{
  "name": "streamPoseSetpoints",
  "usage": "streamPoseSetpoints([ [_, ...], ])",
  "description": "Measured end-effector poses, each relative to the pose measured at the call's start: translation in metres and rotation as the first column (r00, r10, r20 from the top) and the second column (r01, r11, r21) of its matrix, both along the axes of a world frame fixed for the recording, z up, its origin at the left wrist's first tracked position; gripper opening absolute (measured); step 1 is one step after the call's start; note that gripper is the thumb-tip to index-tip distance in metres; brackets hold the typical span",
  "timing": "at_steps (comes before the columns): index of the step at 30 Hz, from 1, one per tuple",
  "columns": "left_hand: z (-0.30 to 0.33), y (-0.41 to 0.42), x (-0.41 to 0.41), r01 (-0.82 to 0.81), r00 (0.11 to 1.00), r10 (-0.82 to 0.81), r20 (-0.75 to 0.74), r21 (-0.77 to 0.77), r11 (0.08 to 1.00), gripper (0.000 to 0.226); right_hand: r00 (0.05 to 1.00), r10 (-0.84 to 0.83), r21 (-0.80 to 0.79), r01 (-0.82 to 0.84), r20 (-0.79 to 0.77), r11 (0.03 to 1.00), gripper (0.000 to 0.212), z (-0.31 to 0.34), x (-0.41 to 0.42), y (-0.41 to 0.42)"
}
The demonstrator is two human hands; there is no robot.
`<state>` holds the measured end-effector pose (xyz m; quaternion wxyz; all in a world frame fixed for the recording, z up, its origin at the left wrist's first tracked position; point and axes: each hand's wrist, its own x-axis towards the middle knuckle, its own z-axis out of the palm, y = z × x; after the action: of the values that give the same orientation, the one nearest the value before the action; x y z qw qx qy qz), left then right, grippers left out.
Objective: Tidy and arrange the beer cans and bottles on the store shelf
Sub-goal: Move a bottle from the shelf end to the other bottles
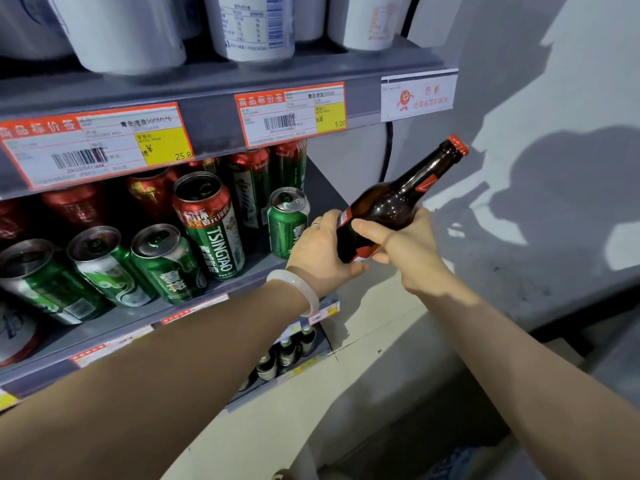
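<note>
A brown glass beer bottle (394, 202) with a red cap and red label is tilted, its neck pointing up and right, just off the right end of the middle shelf (249, 268). My left hand (320, 252) grips its base from the left, and my right hand (403, 244) grips its lower body from the right. On the shelf stand green cans (166, 265), a tall Tsingtao can (211, 225) and a small green can (287, 221) right behind my left hand. Red cans (152, 192) fill the row behind.
Price tags (291, 114) hang on the rail of the shelf above, which carries white cans (256, 26). A lower shelf holds green bottles (287, 351). A grey wall (554, 98) lies to the right of the shelf unit.
</note>
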<state>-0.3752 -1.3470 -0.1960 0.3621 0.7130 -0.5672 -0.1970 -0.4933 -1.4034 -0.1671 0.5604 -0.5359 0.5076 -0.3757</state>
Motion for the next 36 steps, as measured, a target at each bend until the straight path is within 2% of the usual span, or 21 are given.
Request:
streamPoseSetpoints([
  [3,0.001,0.018,0.002,0.004,1.000,-0.004,0.015,0.010,1.000,0.068,0.998,0.039,0.062,-0.036,-0.047,0.997,0.081,0.000,-0.002,0.010],
  [5,0.001,0.032,0.004,-0.005,0.997,0.010,-0.072,0.074,0.997,0.070,0.987,0.113,0.052,-0.108,-0.110,0.993,0.074,0.001,-0.006,0.017],
  [6,0.001,0.038,0.004,0.004,0.986,0.015,-0.167,0.113,0.994,0.069,0.978,0.163,0.044,-0.159,-0.133,0.986,0.067,0.002,-0.009,0.020],
  [9,0.001,0.054,0.007,0.084,0.860,-0.002,-0.510,0.139,0.987,0.049,0.943,0.325,0.104,-0.317,-0.070,0.943,0.049,0.008,-0.013,0.026],
  [11,0.001,0.064,0.009,0.129,0.767,0.002,-0.642,0.157,0.979,0.040,0.913,0.409,0.161,-0.404,0.003,0.900,0.043,0.015,-0.013,0.026],
  [13,0.000,0.071,0.012,0.162,0.699,0.018,-0.715,0.182,0.970,0.054,0.876,0.483,0.197,-0.476,0.016,0.857,0.046,0.021,-0.010,0.024],
  [15,-0.001,0.078,0.018,0.178,0.670,0.036,-0.741,0.208,0.962,0.068,0.840,0.542,0.250,-0.529,0.020,0.811,0.057,0.024,-0.004,0.025],
  [17,-0.002,0.086,0.025,0.204,0.655,0.039,-0.754,0.226,0.952,0.071,0.813,0.582,0.282,-0.557,-0.008,0.781,0.055,0.025,0.003,0.029],
  [19,-0.002,0.095,0.031,0.229,0.652,0.038,-0.758,0.244,0.942,0.068,0.777,0.627,0.258,-0.596,-0.053,0.760,0.047,0.026,0.010,0.037],
  [22,0.003,0.109,0.043,0.234,0.663,0.036,-0.748,0.253,0.939,0.052,0.769,0.630,0.173,-0.610,-0.110,0.774,0.048,0.026,0.022,0.050],
  [24,0.006,0.118,0.051,0.216,0.683,0.044,-0.729,0.259,0.942,0.057,0.772,0.622,0.131,-0.608,-0.135,0.783,0.052,0.023,0.032,0.059],
  [28,0.007,0.141,0.061,0.077,0.712,0.132,-0.690,0.264,0.962,0.065,0.790,0.598,0.084,-0.593,-0.131,0.801,0.059,0.018,0.057,0.078],
  [31,0.003,0.165,0.070,-0.067,0.738,0.223,-0.636,0.261,0.963,0.087,0.769,0.626,0.069,-0.623,-0.130,0.779,0.058,0.017,0.075,0.097],
  [36,0.003,0.220,0.092,-0.176,0.713,0.290,-0.639,0.237,0.955,0.074,0.693,0.715,0.074,-0.711,-0.094,0.699,0.049,0.023,0.111,0.142],
])
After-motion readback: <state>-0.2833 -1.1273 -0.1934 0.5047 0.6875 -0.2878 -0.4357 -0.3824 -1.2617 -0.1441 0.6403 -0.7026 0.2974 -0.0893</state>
